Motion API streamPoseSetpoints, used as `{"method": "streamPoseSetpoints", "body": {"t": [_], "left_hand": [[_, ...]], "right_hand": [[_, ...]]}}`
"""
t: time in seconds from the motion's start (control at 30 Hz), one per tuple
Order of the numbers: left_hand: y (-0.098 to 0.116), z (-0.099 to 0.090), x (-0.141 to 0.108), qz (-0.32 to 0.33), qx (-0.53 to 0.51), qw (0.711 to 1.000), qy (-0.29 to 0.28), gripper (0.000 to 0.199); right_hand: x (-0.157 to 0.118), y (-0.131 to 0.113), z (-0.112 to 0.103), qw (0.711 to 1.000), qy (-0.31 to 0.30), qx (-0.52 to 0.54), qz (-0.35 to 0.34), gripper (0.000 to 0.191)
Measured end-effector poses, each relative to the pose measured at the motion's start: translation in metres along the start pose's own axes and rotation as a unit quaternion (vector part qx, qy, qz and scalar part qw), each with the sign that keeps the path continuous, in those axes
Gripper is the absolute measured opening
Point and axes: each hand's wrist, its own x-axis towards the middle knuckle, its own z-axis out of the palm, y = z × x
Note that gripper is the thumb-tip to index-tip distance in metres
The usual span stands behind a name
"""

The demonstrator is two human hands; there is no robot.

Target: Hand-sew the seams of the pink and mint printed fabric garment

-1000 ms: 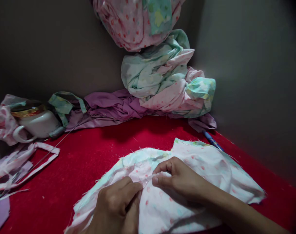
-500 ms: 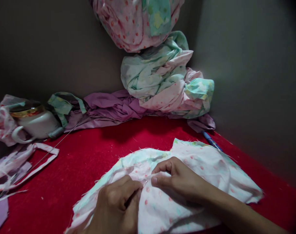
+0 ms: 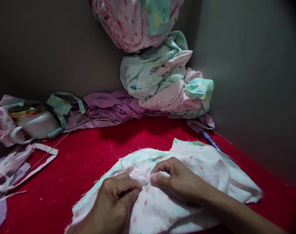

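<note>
A white piece of fabric [image 3: 152,208] with small red prints and a mint-green, frayed edge lies spread on the red surface under both my hands. My left hand [image 3: 113,201] is closed, thumb and forefinger pinched at the middle of the cloth. Just to its right, my right hand [image 3: 179,180] pinches the same cloth between thumb and bent forefinger. Only a narrow strip of puckered fabric separates the fingertips. Whether a needle or pin sits between the fingers is too small to make out.
Bundled printed cloth [image 3: 160,78] rests on purple fabric [image 3: 113,105] along the back wall. A white mug [image 3: 37,125] stands at the left beside fabric strips [image 3: 44,162] and scraps. A blue pen [image 3: 211,141] lies behind the cloth's right side, on the red surface [image 3: 77,162].
My left hand has turned slightly, its thumb now closer to the forefinger and more in sight. A thin glint between the fingertips no longer shows. My right hand has barely moved.
</note>
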Motion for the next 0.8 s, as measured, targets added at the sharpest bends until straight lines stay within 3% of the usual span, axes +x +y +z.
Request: {"method": "streamPoseSetpoints", "body": {"t": [0.47,0.8], "left_hand": [[-0.004,-0.0008,0.0018,-0.021,-0.061,0.998,-0.01,0.02],[0.0034,-0.0009,0.0073,-0.007,-0.012,1.0,-0.015,0.025]], "right_hand": [[0.0004,0.0033,0.0032,0.997,0.0,-0.059,-0.043,0.016],[-0.0005,-0.0038,-0.0012,1.0,0.022,0.02,-0.005,0.008]]}}
